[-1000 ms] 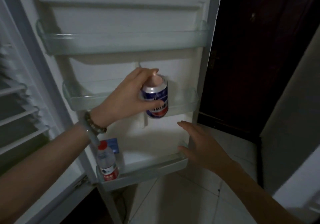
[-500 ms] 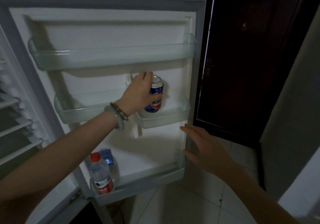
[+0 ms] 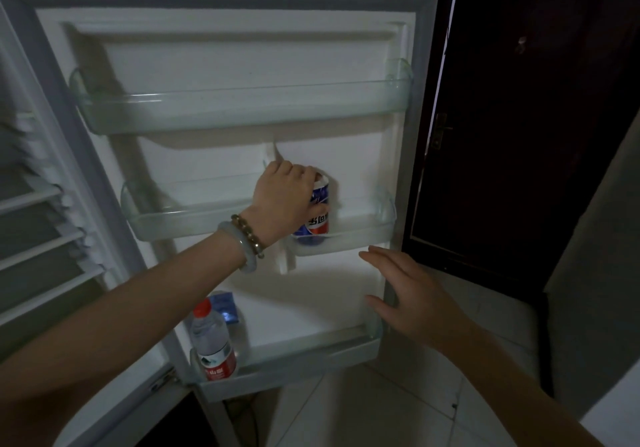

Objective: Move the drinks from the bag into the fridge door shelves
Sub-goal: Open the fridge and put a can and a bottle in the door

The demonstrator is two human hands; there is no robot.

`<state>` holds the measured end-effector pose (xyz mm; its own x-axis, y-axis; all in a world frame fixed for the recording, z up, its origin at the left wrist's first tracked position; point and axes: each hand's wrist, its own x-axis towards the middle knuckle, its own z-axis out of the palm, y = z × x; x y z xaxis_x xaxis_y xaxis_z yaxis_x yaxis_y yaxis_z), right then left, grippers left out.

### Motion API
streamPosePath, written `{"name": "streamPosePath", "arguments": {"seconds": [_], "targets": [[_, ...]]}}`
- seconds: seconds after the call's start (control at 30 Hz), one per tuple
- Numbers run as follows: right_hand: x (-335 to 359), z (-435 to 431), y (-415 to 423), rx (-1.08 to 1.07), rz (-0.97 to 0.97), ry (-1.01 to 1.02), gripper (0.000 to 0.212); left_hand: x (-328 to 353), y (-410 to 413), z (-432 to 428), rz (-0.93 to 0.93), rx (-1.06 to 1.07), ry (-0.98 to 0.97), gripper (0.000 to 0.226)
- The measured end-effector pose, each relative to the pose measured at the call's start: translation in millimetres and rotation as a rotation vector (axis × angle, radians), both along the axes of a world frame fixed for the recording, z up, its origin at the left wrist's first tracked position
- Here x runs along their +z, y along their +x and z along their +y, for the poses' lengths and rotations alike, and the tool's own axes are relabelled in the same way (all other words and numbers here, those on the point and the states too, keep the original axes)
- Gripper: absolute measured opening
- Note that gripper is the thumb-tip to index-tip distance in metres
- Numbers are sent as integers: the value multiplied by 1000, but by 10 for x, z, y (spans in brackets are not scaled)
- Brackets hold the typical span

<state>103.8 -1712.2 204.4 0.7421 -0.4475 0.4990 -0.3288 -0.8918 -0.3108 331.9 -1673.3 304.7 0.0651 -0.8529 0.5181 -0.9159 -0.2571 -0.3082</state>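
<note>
Blue and red print is showing under my fingers: my left hand (image 3: 284,201) is gripping the can (image 3: 317,211) from above and from its left side, fingers curled over the top rim, thumb wrapping the front. The can is standing upright in the small middle shelf (image 3: 363,235) on the right of the fridge door (image 3: 346,291), its lower end sitting behind the clear front wall. I cannot tell whether it is resting on the shelf floor. 2 bracelets (image 3: 244,246) are sitting on that wrist. My right hand (image 3: 412,294) is hanging open below the shelf, fingers straight and spread, holding nothing, thumb by the door's right edge; whether it is touching, I cannot tell. Down in the bottom shelf (image 3: 294,367), at the left end, 1 water bottle (image 3: 213,342) with a red cap is standing upright, and a blue packet (image 3: 227,310) is leaning just behind it. Far right, a dark wooden door (image 3: 536,117) is filling the background.
</note>
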Motion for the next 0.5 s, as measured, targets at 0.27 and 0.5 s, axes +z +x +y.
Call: {"name": "streamPosePath", "arguments": {"seconds": [0.27,0.5], "targets": [[-12,-60,44,48,5,6,59,-1,-14,46,-19,-18,0,68],[29,1,163,131,12,-23,59,-121,-212,490,-95,-39,-71,77]]}}
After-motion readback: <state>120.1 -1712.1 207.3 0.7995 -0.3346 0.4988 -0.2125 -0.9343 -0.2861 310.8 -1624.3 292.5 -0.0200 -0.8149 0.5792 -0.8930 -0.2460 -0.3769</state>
